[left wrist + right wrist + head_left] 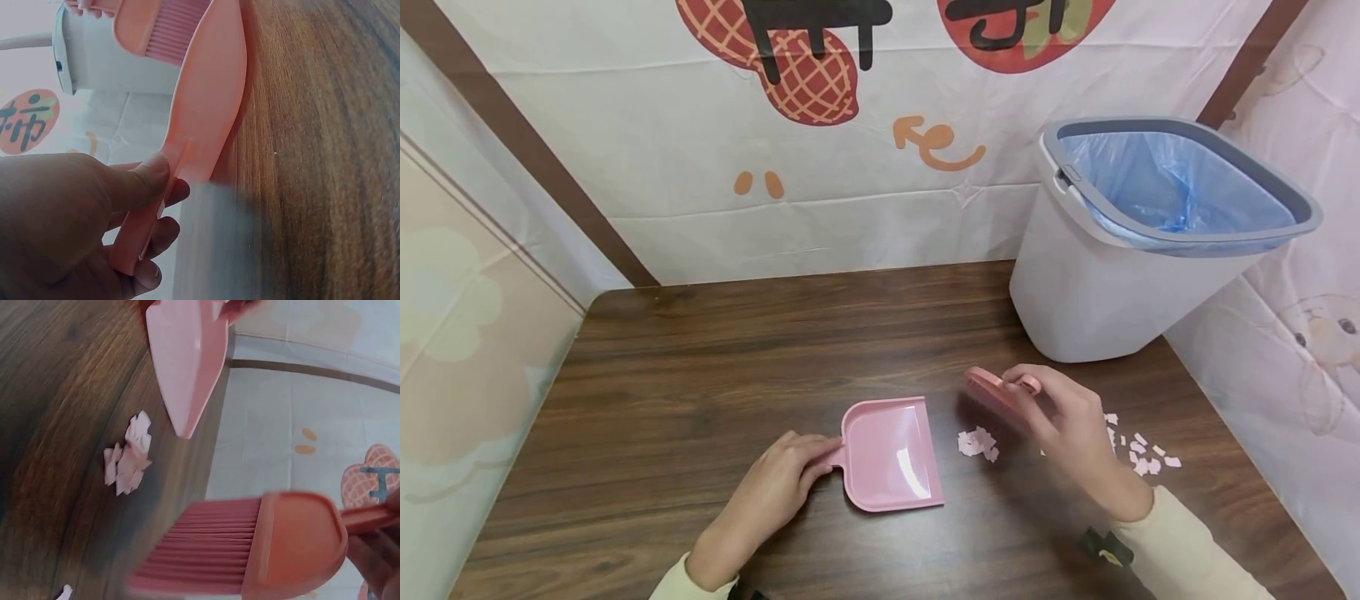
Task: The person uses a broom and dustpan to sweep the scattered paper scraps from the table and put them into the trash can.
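1. The left hand (782, 475) pinched the handle of the pink dustpan (883, 462) between thumb and fingers; the pan's straight edge faced a small pile of paper scraps (976, 442), near but apart.
2. The right hand (1071, 425) gripped the brush (995, 395) by its handle; blur at the bristle tips made contact with the table (737, 350) hard to judge.
3. Gathering scraps seemed the step in hand: the pile lay between pan and brush, and scattered pieces (1142, 458) lay past the right hand.
4. The next move probably called for lowering bristles behind the pile and stroking leftward, pan lip flat.
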{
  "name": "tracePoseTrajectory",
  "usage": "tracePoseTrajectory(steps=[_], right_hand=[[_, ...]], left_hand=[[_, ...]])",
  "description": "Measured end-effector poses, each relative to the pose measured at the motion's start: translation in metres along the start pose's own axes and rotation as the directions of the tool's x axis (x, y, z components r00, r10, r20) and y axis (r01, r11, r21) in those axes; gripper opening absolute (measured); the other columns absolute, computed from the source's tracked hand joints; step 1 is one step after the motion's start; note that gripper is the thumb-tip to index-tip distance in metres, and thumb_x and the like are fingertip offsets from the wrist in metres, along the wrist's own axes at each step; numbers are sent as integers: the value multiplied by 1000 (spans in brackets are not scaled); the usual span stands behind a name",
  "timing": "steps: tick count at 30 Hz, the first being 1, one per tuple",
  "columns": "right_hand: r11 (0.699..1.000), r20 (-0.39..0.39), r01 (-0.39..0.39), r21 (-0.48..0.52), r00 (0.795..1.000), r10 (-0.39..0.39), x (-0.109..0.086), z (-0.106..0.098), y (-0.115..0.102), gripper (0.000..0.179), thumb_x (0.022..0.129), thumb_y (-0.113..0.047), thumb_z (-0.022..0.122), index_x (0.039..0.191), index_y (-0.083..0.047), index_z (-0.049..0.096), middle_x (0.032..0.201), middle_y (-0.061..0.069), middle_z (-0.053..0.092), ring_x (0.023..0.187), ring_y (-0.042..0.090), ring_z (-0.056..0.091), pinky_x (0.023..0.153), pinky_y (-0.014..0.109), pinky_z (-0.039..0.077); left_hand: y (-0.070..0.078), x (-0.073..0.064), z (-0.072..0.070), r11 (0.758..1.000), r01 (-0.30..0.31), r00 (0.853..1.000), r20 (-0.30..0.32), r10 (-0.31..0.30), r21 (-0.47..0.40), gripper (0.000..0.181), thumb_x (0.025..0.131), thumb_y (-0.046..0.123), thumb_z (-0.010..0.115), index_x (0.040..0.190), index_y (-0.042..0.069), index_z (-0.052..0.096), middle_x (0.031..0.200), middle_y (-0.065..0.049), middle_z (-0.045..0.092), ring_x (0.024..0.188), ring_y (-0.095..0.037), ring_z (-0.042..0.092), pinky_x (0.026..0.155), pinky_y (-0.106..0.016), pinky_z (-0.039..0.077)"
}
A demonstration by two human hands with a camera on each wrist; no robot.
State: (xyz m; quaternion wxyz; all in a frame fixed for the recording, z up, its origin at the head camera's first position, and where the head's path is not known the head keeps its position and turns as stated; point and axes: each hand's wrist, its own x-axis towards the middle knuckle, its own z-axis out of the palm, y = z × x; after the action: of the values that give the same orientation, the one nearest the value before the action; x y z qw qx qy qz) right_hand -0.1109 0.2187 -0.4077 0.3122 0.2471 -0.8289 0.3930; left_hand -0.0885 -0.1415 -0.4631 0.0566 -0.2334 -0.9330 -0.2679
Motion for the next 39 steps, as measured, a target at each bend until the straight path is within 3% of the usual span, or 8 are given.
tracePoseTrajectory(steps=[4, 10, 15, 20, 24, 29, 36, 39], right_hand=[[998, 106, -7, 70, 994, -1, -2, 0, 4, 29, 82, 14, 74, 103, -5, 74, 96, 7, 75, 91, 9, 68, 91, 11, 47], [996, 157, -8, 84, 988, -5, -7, 2, 3, 34, 79, 17, 75, 101, -9, 74, 94, 3, 75, 90, 6, 68, 88, 10, 48], [998, 79, 0, 59, 997, -5, -8, 2, -1, 34, 78, 17, 75, 102, -8, 73, 93, 2, 74, 85, 3, 66, 79, 11, 51], [989, -54, -44, -143, 998, 37, -10, 1, -6, 26, 81, 9, 74, 103, -5, 71, 91, 5, 72, 75, 10, 62, 61, 21, 53], [957, -59, -81, -279, 996, 67, -15, 3, -10, 12, 89, -4, 69, 102, -5, 68, 91, 6, 70, 77, 17, 66, 67, 35, 54], [958, -71, -60, -279, 997, 42, -18, 12, -12, 28, 101, -33, 62, 97, -6, 69, 87, -1, 68, 76, 14, 67, 69, 35, 56], [963, -51, -37, -268, 998, 24, -19, 23, -19, 12, 95, -16, 73, 96, -5, 68, 86, 1, 67, 73, 14, 66, 63, 34, 57], [966, -48, -57, -253, 998, 46, -18, 27, -23, 30, 104, -33, 59, 96, -5, 67, 84, 1, 65, 72, 14, 63, 63, 36, 55]], left_hand=[[0, -1, -1, 1000, -7, 1000, -8, 7, -2, 27, 88, 5, 78, 115, 9, 77, 111, 0, 76, 93, -14, 64, 87, -37, 54], [-1, -1, -2, 1000, -28, 999, -19, 28, -4, 27, 87, 5, 78, 114, 9, 78, 110, 1, 76, 93, -13, 65, 86, -37, 54], [-1, -1, -2, 999, -38, 999, -21, 38, -5, 28, 87, 5, 78, 114, 8, 77, 110, 0, 76, 94, -13, 65, 87, -36, 54], [1, 1, -3, 999, -36, 999, -14, 36, 6, 27, 87, 5, 78, 114, 7, 77, 109, 0, 76, 90, -13, 64, 88, -38, 53], [3, 5, -3, 999, -43, 999, -4, 43, 15, 24, 88, 5, 77, 112, 6, 78, 106, -1, 77, 89, -12, 65, 87, -37, 50], [6, 8, -4, 999, -47, 999, 5, 47, 27, 22, 88, 4, 77, 110, 5, 78, 104, -2, 77, 90, -12, 68, 85, -36, 49], [16, 11, -9, 999, 13, 999, 45, -15, 45, 22, 90, 1, 74, 111, 3, 77, 106, -7, 77, 102, -19, 72, 105, -51, 45], [20, 13, -11, 998, 33, 997, 65, -37, 62, 21, 90, 0, 73, 111, 2, 76, 106, -9, 76, 106, -24, 72, 109, -58, 40]])
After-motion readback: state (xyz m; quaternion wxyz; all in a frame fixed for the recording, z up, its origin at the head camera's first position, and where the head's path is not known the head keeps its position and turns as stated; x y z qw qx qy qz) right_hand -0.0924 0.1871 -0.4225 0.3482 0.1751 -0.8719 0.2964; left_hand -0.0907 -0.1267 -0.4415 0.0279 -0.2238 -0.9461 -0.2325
